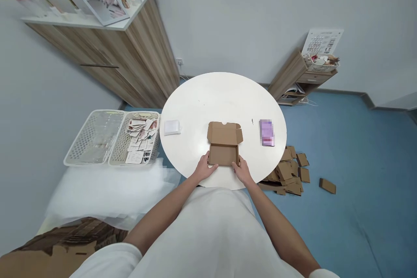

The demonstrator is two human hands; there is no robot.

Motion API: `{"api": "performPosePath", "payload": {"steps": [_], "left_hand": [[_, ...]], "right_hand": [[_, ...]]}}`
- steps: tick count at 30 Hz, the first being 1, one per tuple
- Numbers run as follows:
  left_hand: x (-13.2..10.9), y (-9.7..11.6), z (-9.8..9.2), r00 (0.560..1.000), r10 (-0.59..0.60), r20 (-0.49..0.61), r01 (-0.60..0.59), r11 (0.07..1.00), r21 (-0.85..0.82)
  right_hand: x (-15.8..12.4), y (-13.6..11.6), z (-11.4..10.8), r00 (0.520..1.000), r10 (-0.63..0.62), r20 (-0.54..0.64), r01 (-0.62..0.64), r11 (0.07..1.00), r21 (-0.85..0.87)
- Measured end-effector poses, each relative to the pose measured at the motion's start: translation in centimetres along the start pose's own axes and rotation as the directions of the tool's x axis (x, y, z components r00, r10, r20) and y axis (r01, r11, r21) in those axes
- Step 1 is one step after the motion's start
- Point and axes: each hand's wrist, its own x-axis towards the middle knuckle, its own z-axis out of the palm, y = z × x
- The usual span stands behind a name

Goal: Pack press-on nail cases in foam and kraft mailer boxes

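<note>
A small brown cardboard box (224, 154) rests on the round white table (221, 91), its lid (224, 134) raised away from me and nothing visible inside. My left hand (204, 167) grips the box's near left corner, thumb along the front wall. At the near right corner, my right hand (242, 169) holds it the same way. Left of the box lies a stack of clear plastic sleeves (172, 127). A purple stack, blurred by pixels (267, 133), lies on the table's right side.
Two white baskets stand left of the table; one basket (117, 147) holds printed cards (140, 137). White translucent sheets (110, 191) lie below them, near flat cardboard (55, 258). Folded brown boxes (288, 173) pile on the floor at right, with a lone box (327, 186) beyond. Cabinets (143, 56) line the wall.
</note>
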Motion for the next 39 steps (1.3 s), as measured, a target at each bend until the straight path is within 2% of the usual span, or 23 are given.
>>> {"api": "performPosePath", "payload": {"steps": [4,10,14,20,22,24,26,28,30,32,35,37,39], "left_hand": [[2.2,1.5,0.3,0.999,-0.026,0.024,0.026,0.999,-0.031],[3.9,2.7,0.9,0.996,-0.060,0.061,0.065,0.994,-0.087],[3.5,2.8,1.5,0.990,-0.138,0.008,0.139,0.987,-0.086],[1.5,2.2,2.4,0.969,-0.246,-0.026,0.241,0.961,-0.133],[0.8,1.9,2.3,0.968,-0.248,-0.029,0.241,0.960,-0.143],[0.4,1.7,1.9,0.972,-0.230,-0.055,0.219,0.962,-0.161],[0.1,1.5,1.0,0.970,-0.208,-0.129,0.184,0.967,-0.177],[-0.1,1.1,-0.6,0.949,-0.188,-0.254,0.147,0.974,-0.171],[-0.1,0.4,-2.9,0.899,-0.178,-0.400,0.130,0.981,-0.144],[0.0,-0.7,-5.6,0.833,-0.179,-0.524,0.141,0.984,-0.113],[0.7,-2.9,-9.8,0.769,-0.170,-0.617,0.157,0.985,-0.077],[1.5,-4.5,-12.1,0.764,-0.167,-0.623,0.157,0.985,-0.070],[2.7,-5.9,-13.7,0.767,-0.201,-0.609,0.180,0.979,-0.095]], "right_hand": [[1.2,0.4,-1.6,1.000,-0.012,-0.001,0.012,0.993,0.119],[2.7,2.2,-3.0,0.999,0.040,-0.026,-0.037,0.992,0.117],[2.7,2.8,-2.9,1.000,0.019,-0.016,-0.018,0.998,0.060],[2.1,2.8,-3.4,1.000,0.015,0.002,-0.015,1.000,0.004],[1.8,2.5,-3.9,0.999,-0.030,-0.039,0.027,0.997,-0.072],[1.5,1.8,-4.2,0.982,-0.144,-0.122,0.117,0.972,-0.203],[1.2,0.8,-4.2,0.940,-0.292,-0.179,0.223,0.918,-0.328],[1.0,-0.8,-3.6,0.895,-0.408,-0.180,0.313,0.863,-0.397],[1.0,-2.9,-2.4,0.869,-0.478,-0.131,0.393,0.826,-0.404],[1.2,-5.3,-0.5,0.862,-0.507,-0.013,0.471,0.811,-0.347],[2.0,-9.1,3.7,0.855,-0.458,0.244,0.504,0.845,-0.179],[3.0,-11.3,7.2,0.871,-0.358,0.335,0.414,0.904,-0.109],[4.5,-12.9,10.9,0.910,-0.204,0.360,0.240,0.969,-0.056]]}}
